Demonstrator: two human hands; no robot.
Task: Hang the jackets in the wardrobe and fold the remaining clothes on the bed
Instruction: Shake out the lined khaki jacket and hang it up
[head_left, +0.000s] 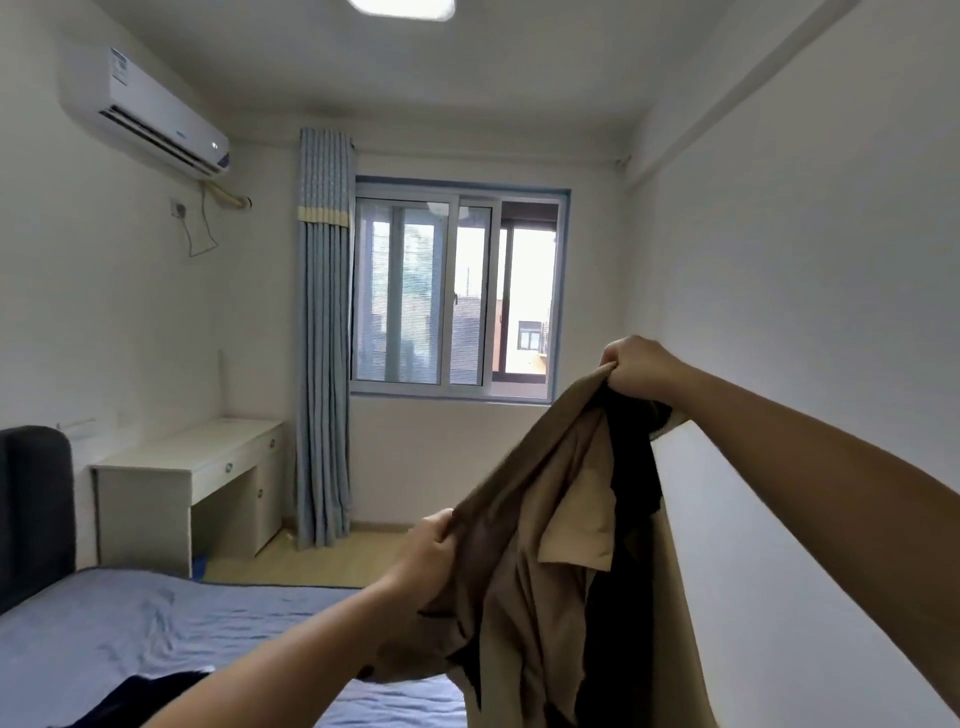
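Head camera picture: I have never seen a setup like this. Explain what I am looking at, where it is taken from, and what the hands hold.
There is no machine here: a person wears one wide-angle camera on the head, so you see the room as they do, both bare arms reaching forward. The left hand and the right hand each grip a tan jacket, holding it up in the air, the right hand higher. Inside it shows black cloth; whether that is lining or a second garment cannot be told. Below lies a bed with a blue sheet, and a dark garment rests on it at the bottom left. Behind stand a white desk, a window with a blue curtain, and a wall air conditioner.
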